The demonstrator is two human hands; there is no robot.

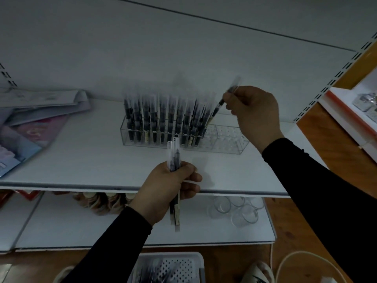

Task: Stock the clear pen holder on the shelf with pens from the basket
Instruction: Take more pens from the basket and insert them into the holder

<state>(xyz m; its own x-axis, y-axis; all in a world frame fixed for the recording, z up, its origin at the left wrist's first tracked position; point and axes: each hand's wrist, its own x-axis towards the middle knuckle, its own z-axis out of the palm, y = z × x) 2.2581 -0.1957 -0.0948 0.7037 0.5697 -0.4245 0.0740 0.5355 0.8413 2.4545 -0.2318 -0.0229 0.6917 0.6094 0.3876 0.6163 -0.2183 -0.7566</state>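
Right hand [254, 115] pinched one pen [222, 103], tilted, at the clear pen holder [224, 139] mid-shelf; left hand [169, 188] gripped spare pens [173, 158]. Judgement: straighten the pen, seat it in the next free right-side hole

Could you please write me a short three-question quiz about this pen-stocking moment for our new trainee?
1. True or false: the right hand is lowering a single clear-capped black pen into the clear plastic pen holder.
2. Which end of the holder has unfilled holes: A left, B right?
3. Fill in: the left hand grips a small ____ of spare pens.

Key: 1 true. 2 B. 3 bundle.
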